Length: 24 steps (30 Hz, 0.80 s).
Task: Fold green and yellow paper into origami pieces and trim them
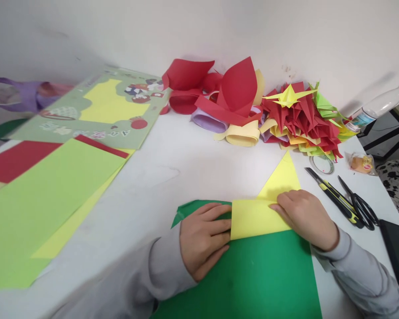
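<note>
A yellow sheet of paper (256,219), folded over, lies on a large green sheet (269,270). My left hand (204,239) rests flat on the green sheet, fingers stretched out and slightly apart. Its fingertips meet the yellow paper's left edge; whether they reach under it I cannot tell. At the upper right edge of the fold, my right hand (304,217) is closed on the yellow paper, with the thumb along the top. Behind the fold, a pointed yellow paper piece (282,177) lies on the white table; I cannot tell whether it is joined to the folded paper.
Right of my hands lie a yellow-black utility knife (335,199), black scissors (362,208), a tape roll (322,164) and a wrapped snack (361,163). Folded red paper pieces (299,115), rolled paper (241,133) and a bottle (379,106) stand behind. Light-green sheets (60,190) lie left.
</note>
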{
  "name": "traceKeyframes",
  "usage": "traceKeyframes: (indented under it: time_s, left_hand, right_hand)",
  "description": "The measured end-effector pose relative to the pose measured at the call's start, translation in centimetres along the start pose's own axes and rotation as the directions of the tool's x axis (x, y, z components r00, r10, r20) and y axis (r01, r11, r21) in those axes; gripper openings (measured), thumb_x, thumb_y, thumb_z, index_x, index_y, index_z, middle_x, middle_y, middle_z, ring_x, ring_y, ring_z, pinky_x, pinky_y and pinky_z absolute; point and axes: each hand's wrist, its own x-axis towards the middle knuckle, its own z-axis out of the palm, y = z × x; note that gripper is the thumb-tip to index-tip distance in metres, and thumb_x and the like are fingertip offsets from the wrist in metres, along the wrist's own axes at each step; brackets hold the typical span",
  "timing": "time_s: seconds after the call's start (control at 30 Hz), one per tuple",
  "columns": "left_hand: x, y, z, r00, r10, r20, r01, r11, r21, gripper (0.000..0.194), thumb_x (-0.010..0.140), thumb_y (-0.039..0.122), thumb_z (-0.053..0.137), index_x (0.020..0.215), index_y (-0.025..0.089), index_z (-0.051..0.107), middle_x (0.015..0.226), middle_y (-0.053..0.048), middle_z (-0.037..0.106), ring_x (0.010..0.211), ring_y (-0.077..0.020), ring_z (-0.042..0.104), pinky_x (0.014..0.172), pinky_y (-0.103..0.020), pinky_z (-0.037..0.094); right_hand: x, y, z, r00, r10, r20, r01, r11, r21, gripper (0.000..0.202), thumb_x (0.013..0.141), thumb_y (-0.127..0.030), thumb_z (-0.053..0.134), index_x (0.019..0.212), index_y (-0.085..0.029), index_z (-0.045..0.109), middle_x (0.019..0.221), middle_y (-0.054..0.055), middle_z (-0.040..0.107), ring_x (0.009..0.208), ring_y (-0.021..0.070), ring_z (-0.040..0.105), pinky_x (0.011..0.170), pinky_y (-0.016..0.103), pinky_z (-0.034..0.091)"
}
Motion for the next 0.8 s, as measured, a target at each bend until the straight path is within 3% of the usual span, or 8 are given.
traceKeyframes:
  time_s: [0.1, 0.27, 0.4, 0.47, 0.57, 0.63, 0.7, 0.8]
  left_hand:
    - [-0.1, -0.2, -0.3, 1.0, -0.005, 0.023, 0.005, 1.0, 0.011, 0.029, 0.082, 0.018, 0.047, 0.102, 0.022, 0.068, 0.109, -0.008, 0.07, 0.116, -0.0278, 0.052, 0.095, -0.047, 0.044]
    - [-0.3, -0.7, -1.0, 0.999, -0.043, 0.005, 0.042, 0.999, 0.033, 0.027, 0.079, 0.019, 0.048, 0.093, 0.026, 0.07, 0.119, -0.009, 0.063, 0.115, -0.0303, 0.052, 0.093, -0.054, 0.044]
    - [0.3, 0.5, -1.2, 0.992, -0.042, -0.121, 0.056, 0.992, 0.111, 0.017, 0.079, 0.016, 0.052, 0.081, 0.019, 0.069, 0.096, -0.01, 0.068, 0.095, -0.0255, 0.059, 0.083, -0.047, 0.051]
    - [0.5, 2.1, 0.0, 0.974, -0.022, -0.224, 0.061, 0.984, 0.168, 0.013, 0.081, 0.012, 0.055, 0.075, 0.017, 0.066, 0.077, -0.006, 0.068, 0.082, -0.0206, 0.06, 0.079, -0.041, 0.053]
    - [0.2, 5.2, 3.7, 0.926, 0.039, -0.375, 0.039, 0.979, 0.199, 0.025, 0.087, 0.008, 0.043, 0.093, 0.015, 0.066, 0.098, -0.008, 0.072, 0.1, -0.0186, 0.061, 0.093, -0.037, 0.049]
    - [-0.2, 6.8, 6.1, 0.933, 0.032, -0.359, 0.069, 0.962, 0.265, 0.029, 0.089, 0.018, 0.041, 0.105, 0.01, 0.064, 0.121, -0.012, 0.066, 0.123, -0.0251, 0.05, 0.1, -0.04, 0.044]
    - [-0.5, 7.7, 7.4, 0.987, -0.034, -0.155, 0.081, 0.949, 0.305, 0.045, 0.087, 0.037, 0.047, 0.12, 0.008, 0.057, 0.138, -0.014, 0.053, 0.134, -0.0311, 0.036, 0.105, -0.047, 0.038]
    - [-0.6, 8.0, 7.3, 0.985, -0.157, 0.067, 0.124, 0.927, 0.353, 0.074, 0.082, 0.058, 0.049, 0.134, 0.006, 0.045, 0.149, -0.017, 0.036, 0.14, -0.0363, 0.024, 0.109, -0.053, 0.03]
  right_hand:
    - [0.1, 0.3, 0.8, 0.999, 0.03, 0.012, -0.03, 0.999, -0.017, 0.054, 0.1, -0.043, 0.025, 0.064, -0.017, 0.055, 0.056, 0.004, 0.057, 0.052, 0.0156, 0.048, 0.057, 0.03, 0.024]
    - [-0.8, 0.5, 0.9, 0.99, 0.126, 0.058, -0.125, 0.992, -0.015, 0.056, 0.1, -0.047, 0.023, 0.063, -0.018, 0.054, 0.052, 0.002, 0.057, 0.047, 0.0143, 0.048, 0.054, 0.029, 0.021]
    - [-0.8, 0.6, 1.1, 0.982, 0.142, 0.121, -0.142, 0.99, -0.009, 0.054, 0.099, -0.049, 0.025, 0.065, -0.018, 0.054, 0.055, 0.002, 0.059, 0.048, 0.0142, 0.05, 0.053, 0.029, 0.019]
    - [-0.7, 0.6, 1.4, 0.981, 0.136, 0.138, -0.137, 0.991, -0.006, 0.053, 0.099, -0.048, 0.026, 0.066, -0.018, 0.055, 0.057, 0.003, 0.061, 0.05, 0.0146, 0.053, 0.053, 0.029, 0.019]
    - [-0.5, 0.7, 1.5, 0.982, 0.128, 0.142, -0.127, 0.992, -0.011, 0.051, 0.099, -0.047, 0.026, 0.068, -0.018, 0.055, 0.059, 0.003, 0.063, 0.052, 0.0154, 0.055, 0.053, 0.029, 0.021]
    - [-0.4, 0.7, 1.4, 0.981, 0.13, 0.146, -0.131, 0.991, -0.003, 0.051, 0.099, -0.046, 0.027, 0.068, -0.018, 0.055, 0.059, 0.003, 0.063, 0.052, 0.0154, 0.056, 0.053, 0.029, 0.022]
    - [-0.5, 0.7, 1.2, 0.977, 0.147, 0.154, -0.152, 0.988, 0.016, 0.05, 0.099, -0.046, 0.027, 0.067, -0.018, 0.054, 0.058, 0.003, 0.062, 0.052, 0.0152, 0.056, 0.053, 0.029, 0.022]
    - [-0.8, 0.4, 0.9, 0.966, 0.202, 0.163, -0.21, 0.977, 0.036, 0.048, 0.098, -0.046, 0.03, 0.067, -0.019, 0.053, 0.059, 0.002, 0.061, 0.051, 0.0149, 0.056, 0.051, 0.028, 0.023]
